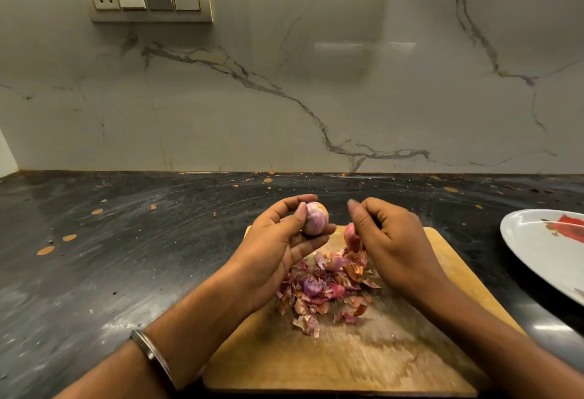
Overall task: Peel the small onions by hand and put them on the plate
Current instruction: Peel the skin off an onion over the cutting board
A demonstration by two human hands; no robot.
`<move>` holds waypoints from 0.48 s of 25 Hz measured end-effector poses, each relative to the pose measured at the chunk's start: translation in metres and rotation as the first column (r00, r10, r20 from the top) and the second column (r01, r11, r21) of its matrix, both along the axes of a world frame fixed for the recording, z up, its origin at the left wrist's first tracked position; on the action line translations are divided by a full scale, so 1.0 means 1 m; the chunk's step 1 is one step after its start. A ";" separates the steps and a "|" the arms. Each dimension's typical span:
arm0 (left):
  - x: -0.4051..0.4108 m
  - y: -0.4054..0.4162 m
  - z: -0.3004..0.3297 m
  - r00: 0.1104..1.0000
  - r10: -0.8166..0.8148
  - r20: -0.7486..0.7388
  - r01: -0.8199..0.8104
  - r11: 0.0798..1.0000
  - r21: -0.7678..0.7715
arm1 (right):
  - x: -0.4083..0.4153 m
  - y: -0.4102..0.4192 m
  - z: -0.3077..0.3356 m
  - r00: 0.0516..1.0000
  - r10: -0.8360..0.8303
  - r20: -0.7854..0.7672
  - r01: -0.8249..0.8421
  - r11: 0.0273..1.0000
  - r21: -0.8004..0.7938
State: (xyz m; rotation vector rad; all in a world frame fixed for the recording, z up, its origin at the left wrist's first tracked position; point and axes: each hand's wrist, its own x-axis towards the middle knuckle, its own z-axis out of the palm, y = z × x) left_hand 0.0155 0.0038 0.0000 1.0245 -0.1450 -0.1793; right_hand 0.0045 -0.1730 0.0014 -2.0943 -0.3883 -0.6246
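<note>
peel heap [325, 288] on board [363, 357], plate [531, 250] maybe empty

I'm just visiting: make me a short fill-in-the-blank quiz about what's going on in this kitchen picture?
1. The left hand holds a small ____.
2. The pile of peels lies on the wooden ____.
3. The plate sits at the ____ edge of the picture.
4. A metal bangle circles the ____ wrist.

Missing words: onion; cutting board; right; left
</note>
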 end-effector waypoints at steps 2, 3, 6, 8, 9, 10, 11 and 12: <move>0.000 0.000 0.001 1.000 0.002 -0.001 -0.002 1.000 -0.029 | -0.002 0.003 -0.001 0.999 0.051 -0.001 -0.051 0.998 -0.032; 0.000 0.001 0.001 1.000 0.003 0.001 -0.003 0.999 -0.038 | -0.004 0.004 -0.002 0.997 0.081 -0.005 -0.081 0.996 -0.023; -0.002 -0.001 -0.001 1.000 -0.016 0.021 0.018 0.999 -0.051 | -0.006 0.007 -0.003 0.988 0.148 -0.050 -0.147 0.989 0.024; -0.003 -0.002 -0.002 0.999 -0.024 0.037 0.025 0.999 -0.030 | -0.006 0.008 -0.003 0.986 0.160 -0.040 -0.159 0.987 0.032; -0.004 -0.001 -0.002 0.998 -0.014 0.056 0.014 1.000 -0.001 | -0.005 0.006 -0.004 0.984 0.174 -0.024 -0.172 0.984 0.056; -0.004 0.000 -0.002 0.996 0.002 0.092 -0.006 0.999 0.046 | -0.004 0.005 -0.003 0.982 0.190 -0.012 -0.189 0.978 0.093; -0.004 0.002 -0.001 0.990 0.014 0.141 -0.029 0.994 0.102 | -0.003 0.004 -0.004 0.977 0.214 -0.015 -0.210 0.967 0.145; -0.004 0.004 0.000 0.980 0.020 0.198 -0.053 0.985 0.163 | -0.002 0.004 -0.004 0.970 0.240 -0.035 -0.228 0.950 0.214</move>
